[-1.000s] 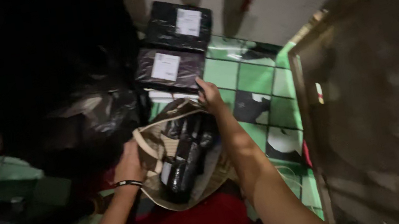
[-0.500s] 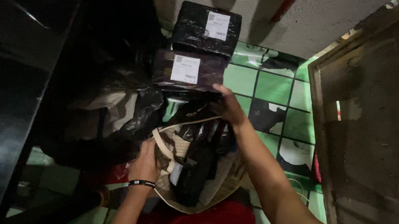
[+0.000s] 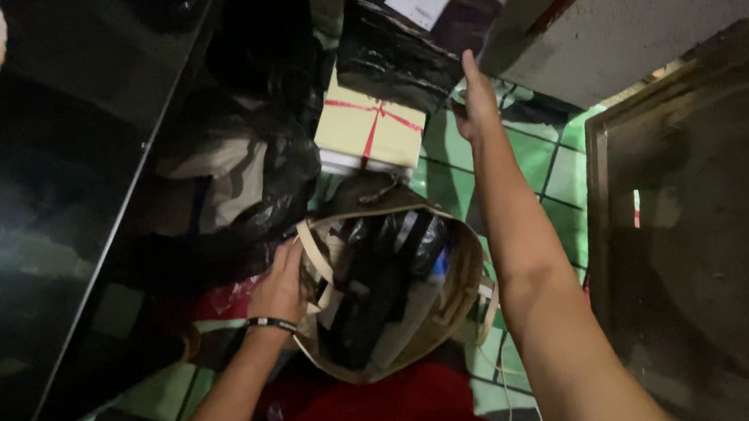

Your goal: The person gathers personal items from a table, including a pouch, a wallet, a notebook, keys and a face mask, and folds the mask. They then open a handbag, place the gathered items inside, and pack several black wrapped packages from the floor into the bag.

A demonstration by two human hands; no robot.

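A tan fabric bag point(image 3: 465, 276) stands open on the tiled floor, filled with dark wrapped items. My left hand point(image 3: 281, 285) grips its left rim; a dark band is on that wrist. My right hand point(image 3: 476, 102) reaches forward and holds the lower right edge of a black wrapped parcel point(image 3: 390, 53) with a white label, raised above the floor. Under that parcel lies a pale yellow box point(image 3: 370, 129) tied with red ribbon.
A crumpled black plastic bag point(image 3: 229, 178) lies left of the tan bag. A glossy dark cabinet point(image 3: 46, 222) runs along the left. A brown framed board point(image 3: 729, 234) leans at the right. The floor is green and white tile point(image 3: 559, 176); a grey wall point(image 3: 625, 20) stands behind.
My right hand left the bag's rim and reached forward to the black parcels, and one is now raised. The yellow ribboned box has come into sight. My left hand stays on the bag.
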